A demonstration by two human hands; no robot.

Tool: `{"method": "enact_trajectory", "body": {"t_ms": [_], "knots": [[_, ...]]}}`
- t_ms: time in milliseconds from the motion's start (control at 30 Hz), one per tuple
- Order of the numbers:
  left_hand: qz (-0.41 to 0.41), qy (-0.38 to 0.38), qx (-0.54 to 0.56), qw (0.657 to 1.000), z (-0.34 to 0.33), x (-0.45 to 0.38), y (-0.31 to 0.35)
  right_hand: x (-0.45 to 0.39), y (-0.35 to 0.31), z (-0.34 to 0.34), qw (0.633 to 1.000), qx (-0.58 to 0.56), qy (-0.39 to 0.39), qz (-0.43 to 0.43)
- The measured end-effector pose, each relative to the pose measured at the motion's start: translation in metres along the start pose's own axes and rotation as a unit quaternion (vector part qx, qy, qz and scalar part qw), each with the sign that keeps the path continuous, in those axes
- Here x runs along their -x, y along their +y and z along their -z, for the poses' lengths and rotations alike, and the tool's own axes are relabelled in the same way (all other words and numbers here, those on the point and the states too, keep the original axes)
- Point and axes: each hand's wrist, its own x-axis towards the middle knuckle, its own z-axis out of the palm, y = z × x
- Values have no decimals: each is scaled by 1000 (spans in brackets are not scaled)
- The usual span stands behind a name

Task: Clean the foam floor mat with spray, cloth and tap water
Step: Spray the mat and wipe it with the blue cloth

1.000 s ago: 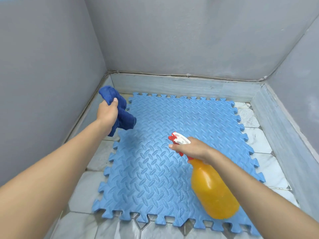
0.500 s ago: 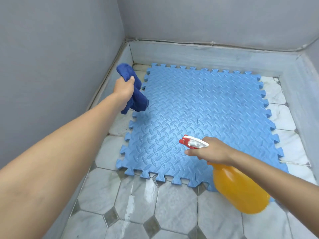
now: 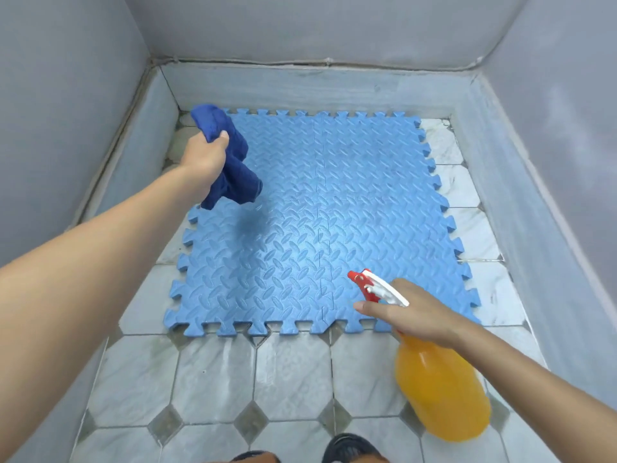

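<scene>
Since half a second ago we have stepped back from the mat (image 3: 334,202), so more tiled floor (image 3: 213,379) shows at its near edge, and our bottle (image 3: 440,389) has drawn back past that edge; the cloth (image 3: 230,162) hangs over the mat's far-left part much as it did.

Our left hand (image 3: 203,162) is closed round the bunched cloth, holding it in the air above the mat, clear of the surface, with its shadow falling on the mat just nearer us. Mid-mat, the foam lies flat in the walled corner, glossy in the centre; whether that shine is wet spray or only light we cannot tell. Our right hand (image 3: 414,315) grips the bottle's neck at the mat's near-right corner, forefinger stretched out below the red-and-white head (image 3: 374,287), nozzle aimed across the mat.

We judge the step to be spraying before wiping. To do it well we should keep the nozzle pointed at the mat's middle and not at the floor; sweep it so the mist covers each of the joined tiles; keep the cloth out of the spray until the mat is coated; then wipe from the far edge toward us.
</scene>
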Motion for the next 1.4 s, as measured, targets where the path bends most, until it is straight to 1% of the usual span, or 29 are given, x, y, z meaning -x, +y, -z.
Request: {"method": "enact_trajectory", "body": {"t_ms": [67,167,233,300,400,533,733,867,900,1000,1067,1200,1233,1333,1400], "knots": [[-17,-7,-18,1000,-8,-1,1,12,19,4,999,-17,20,-27],[-32,-13,-39,999,-14,-2,2,34,50,5,990,-76,76,-94],[-23,-17,-36,999,-15,-5,2,49,65,7,979,-146,88,-115],[-12,-10,-38,999,-15,-11,-1,63,78,11,968,-203,84,-123],[-10,-3,-59,998,-18,-15,-6,74,97,11,961,-216,91,-149],[-19,-12,-72,997,-28,-13,-8,77,112,9,942,-237,147,-184],[-48,-36,-76,995,-47,0,6,67,98,20,947,-248,156,-131],[-66,-72,-74,992,-55,5,9,53,86,22,928,-253,230,-149],[-70,-76,-77,992,-57,6,10,50,83,24,926,-257,233,-146],[-73,-77,-80,991,-58,10,11,39,73,33,932,-276,209,-108],[-74,-79,-87,990,-57,14,11,33,65,36,937,-269,205,-91],[-74,-82,-102,989,-54,19,12,21,52,29,930,-238,265,-95],[-73,-82,-105,988,-53,19,11,20,49,30,931,-236,262,-93],[-67,-89,-106,988,-51,16,8,15,42,34,940,-248,221,-72],[-62,-97,-102,988,-50,14,6,11,41,33,939,-255,220,-72]]}}
